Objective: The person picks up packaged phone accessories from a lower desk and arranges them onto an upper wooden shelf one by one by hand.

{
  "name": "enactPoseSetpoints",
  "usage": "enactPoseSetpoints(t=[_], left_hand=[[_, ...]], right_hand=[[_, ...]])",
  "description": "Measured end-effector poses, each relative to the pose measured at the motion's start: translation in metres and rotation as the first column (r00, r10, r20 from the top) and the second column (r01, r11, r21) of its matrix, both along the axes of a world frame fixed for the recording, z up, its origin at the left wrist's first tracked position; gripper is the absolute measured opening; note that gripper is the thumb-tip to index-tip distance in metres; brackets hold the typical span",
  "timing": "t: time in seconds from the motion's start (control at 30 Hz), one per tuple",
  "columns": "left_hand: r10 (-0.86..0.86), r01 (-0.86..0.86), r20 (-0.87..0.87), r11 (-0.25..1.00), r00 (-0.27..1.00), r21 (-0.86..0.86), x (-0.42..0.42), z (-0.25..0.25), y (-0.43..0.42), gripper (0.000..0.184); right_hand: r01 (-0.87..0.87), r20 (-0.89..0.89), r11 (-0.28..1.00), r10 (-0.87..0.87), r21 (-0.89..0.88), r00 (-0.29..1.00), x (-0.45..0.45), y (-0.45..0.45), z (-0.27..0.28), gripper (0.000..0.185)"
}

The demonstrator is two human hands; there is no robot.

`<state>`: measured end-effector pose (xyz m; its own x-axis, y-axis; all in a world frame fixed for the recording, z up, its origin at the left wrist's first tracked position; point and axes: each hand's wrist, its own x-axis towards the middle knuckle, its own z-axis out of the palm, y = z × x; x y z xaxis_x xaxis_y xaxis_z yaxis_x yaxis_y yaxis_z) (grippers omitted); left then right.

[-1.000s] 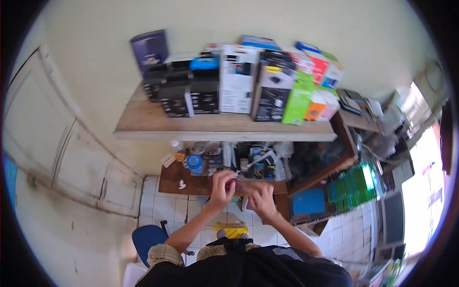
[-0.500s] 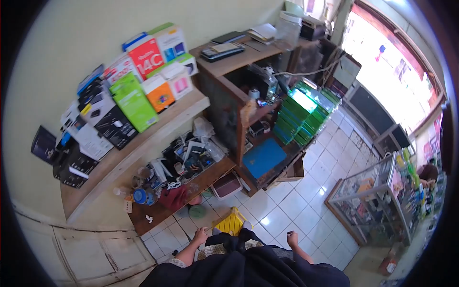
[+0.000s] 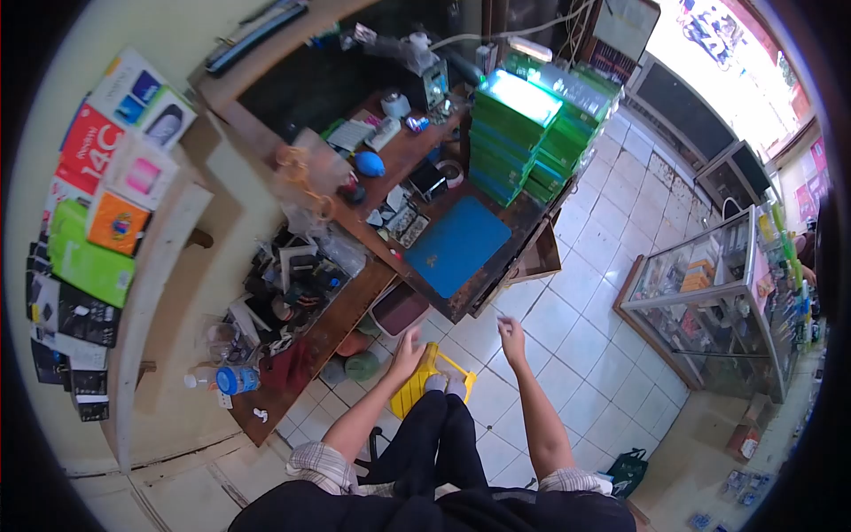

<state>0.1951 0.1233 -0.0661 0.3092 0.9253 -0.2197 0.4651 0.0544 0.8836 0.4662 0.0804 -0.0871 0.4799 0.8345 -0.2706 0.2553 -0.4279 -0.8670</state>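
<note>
My left hand point(image 3: 407, 351) is in front of me above the yellow plastic stool point(image 3: 409, 392), its fingers loosely extended with nothing visible in them. To the right, over the floor tiles, my right hand point(image 3: 511, 340) is raised with slightly bent fingers apart; I see no object in it. Neither hand touches the workbench. My feet are at the stool, below and between my hands. Ahead lies a blue mat point(image 3: 461, 246) on the wooden workbench point(image 3: 456, 306), with stacked green boxes point(image 3: 519, 133) behind it.
A low wooden shelf point(image 3: 355, 306) on the left carries a pile of parts and a blue-lidded jar point(image 3: 238, 380). Phone boxes point(image 3: 93, 253) line a wall shelf point(image 3: 155, 284). At right stands a glass display case point(image 3: 700, 301). A reddish bin point(image 3: 399, 310) sits under the bench.
The view has moved closer to the workbench and tilted down. Both my hands have risen and reached forward from beside my body, and more of my legs shows.
</note>
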Motion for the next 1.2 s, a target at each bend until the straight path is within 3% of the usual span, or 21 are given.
enactPoseSetpoints(t=[0.03, 0.1, 0.17, 0.27, 0.33, 0.4, 0.43, 0.5, 0.53, 0.6, 0.63, 0.67, 0.7, 0.77, 0.83, 0.87, 0.93, 0.97, 1.03, 1.17, 1.2], left_hand=[[0.017, -0.021, 0.077, 0.998, 0.997, 0.051, 0.016, -0.012, 0.020, 0.042], [0.170, -0.163, 0.328, 0.985, 0.929, -0.049, 0.053, -0.007, 0.064, 0.043], [0.234, -0.251, 0.394, 0.968, 0.889, -0.010, 0.074, -0.015, 0.108, 0.045], [0.326, -0.436, 0.470, 0.888, 0.820, 0.146, 0.097, -0.055, 0.172, 0.045], [0.362, -0.513, 0.511, 0.837, 0.779, 0.188, 0.106, -0.082, 0.213, 0.045], [0.472, -0.683, 0.573, 0.694, 0.670, 0.227, 0.110, -0.104, 0.248, 0.045], [0.468, -0.690, 0.583, 0.684, 0.664, 0.238, 0.112, -0.108, 0.260, 0.045], [0.567, -0.779, 0.558, 0.567, 0.606, 0.269, 0.113, -0.110, 0.280, 0.043], [0.607, -0.809, 0.567, 0.552, 0.557, 0.202, 0.112, -0.113, 0.290, 0.042], [0.674, -0.837, 0.505, 0.493, 0.539, 0.237, 0.109, -0.121, 0.308, 0.041], [0.745, -0.859, 0.428, 0.439, 0.511, 0.262, 0.108, -0.123, 0.317, 0.041], [0.663, -0.874, 0.570, 0.388, 0.485, 0.292, 0.108, -0.130, 0.330, 0.043], [0.660, -0.876, 0.577, 0.381, 0.481, 0.294, 0.110, -0.132, 0.337, 0.043], [0.507, -0.854, 0.767, 0.512, 0.392, 0.098, 0.115, -0.131, 0.348, 0.045], [0.449, -0.831, 0.803, 0.546, 0.392, 0.101, 0.114, -0.138, 0.360, 0.047], [0.457, -0.838, 0.811, 0.541, 0.365, 0.072, 0.116, -0.142, 0.364, 0.047], [0.469, -0.844, 0.816, 0.534, 0.340, 0.045, 0.113, -0.144, 0.366, 0.047], [0.544, -0.852, 0.736, 0.517, 0.403, 0.084, 0.112, -0.145, 0.365, 0.047], [0.613, -0.852, 0.644, 0.510, 0.458, 0.120, 0.113, -0.141, 0.358, 0.048], [0.642, -0.870, 0.645, 0.488, 0.414, 0.072, 0.120, -0.122, 0.327, 0.048], [0.612, -0.866, 0.654, 0.481, 0.445, 0.138, 0.121, -0.118, 0.321, 0.048]], right_hand=[[-0.005, -0.037, 0.998, 0.008, 0.057, 0.999, -0.005, 0.025, 0.007, 0.022], [-0.040, -0.058, 0.980, 0.053, 0.194, 0.997, -0.012, 0.077, -0.004, 0.021], [-0.111, -0.046, 0.950, 0.129, 0.292, 0.991, -0.021, 0.130, -0.022, 0.022], [-0.182, -0.099, 0.876, 0.250, 0.446, 0.963, -0.045, 0.208, -0.029, 0.026], [-0.256, -0.002, 0.793, 0.309, 0.553, 0.951, -0.062, 0.260, -0.057, 0.029], [-0.270, -0.012, 0.740, 0.352, 0.616, 0.936, -0.078, 0.298, -0.066, 0.034], [-0.278, -0.004, 0.727, 0.360, 0.628, 0.933, -0.086, 0.322, -0.086, 0.034], [-0.186, -0.182, 0.693, 0.421, 0.697, 0.888, -0.103, 0.367, -0.119, 0.041], [-0.189, -0.174, 0.677, 0.429, 0.711, 0.886, -0.109, 0.386, -0.130, 0.041], [-0.208, -0.285, 0.681, 0.537, 0.702, 0.794, -0.120, 0.411, -0.140, 0.052], [-0.213, -0.277, 0.667, 0.548, 0.714, 0.789, -0.124, 0.416, -0.139, 0.052], [-0.269, -0.151, 0.677, 0.493, 0.686, 0.857, -0.125, 0.421, -0.138, 0.056], [-0.315, -0.019, 0.693, 0.428, 0.648, 0.904, -0.124, 0.422, -0.135, 0.059], [-0.501, 0.245, 0.602, 0.459, 0.622, 0.854, -0.126, 0.462, -0.167, 0.063], [-0.448, 0.022, 0.729, 0.512, 0.517, 0.859, -0.136, 0.477, -0.166, 0.065], [-0.452, 0.027, 0.725, 0.515, 0.519, 0.857, -0.132, 0.481, -0.166, 0.065], [-0.571, 0.218, 0.621, 0.552, 0.537, 0.805, -0.124, 0.479, -0.164, 0.066], [-0.608, 0.278, 0.586, 0.557, 0.536, 0.782, -0.123, 0.477, -0.164, 0.067], [-0.335, -0.113, 0.639, 0.554, 0.693, 0.825, -0.125, 0.462, -0.150, 0.062], [-0.318, -0.041, 0.613, 0.498, 0.723, 0.866, -0.117, 0.431, -0.124, 0.057], [-0.308, -0.046, 0.608, 0.496, 0.732, 0.867, -0.113, 0.427, -0.121, 0.055]])
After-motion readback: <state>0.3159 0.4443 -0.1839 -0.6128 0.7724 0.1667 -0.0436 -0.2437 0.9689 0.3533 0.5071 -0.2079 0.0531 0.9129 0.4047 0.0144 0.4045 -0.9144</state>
